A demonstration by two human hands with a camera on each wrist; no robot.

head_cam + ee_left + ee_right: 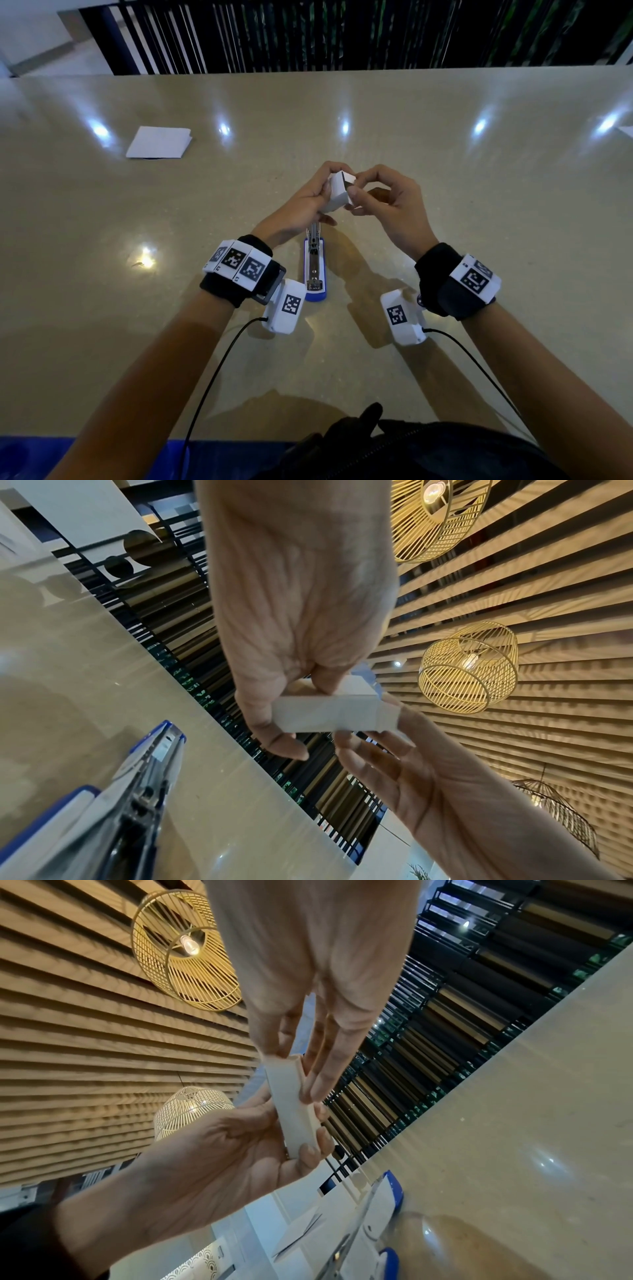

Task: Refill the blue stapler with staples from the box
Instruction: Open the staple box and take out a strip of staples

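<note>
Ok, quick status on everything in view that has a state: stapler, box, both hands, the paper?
blue stapler: lying on the table, opened out flat, metal staple channel exposed.
staple box: held above the stapler, end open.
left hand: grips the box.
right hand: fingertips pinch at the box's open end.
white paper: folded, flat on the table, untouched.

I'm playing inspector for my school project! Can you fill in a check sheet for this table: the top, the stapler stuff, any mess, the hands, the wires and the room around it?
Surface: beige table, glossy, with light reflections.
Job's things: blue stapler lies opened flat on the table; small white box is held above it, one end open.
Clutter: folded white paper at far left.
Grippers: left hand grips the box; right hand pinches its open end.
Cables: black cable from the left wrist camera, another from the right.
Surroundings: dark slatted screen behind the table; wicker lamps overhead.
</note>
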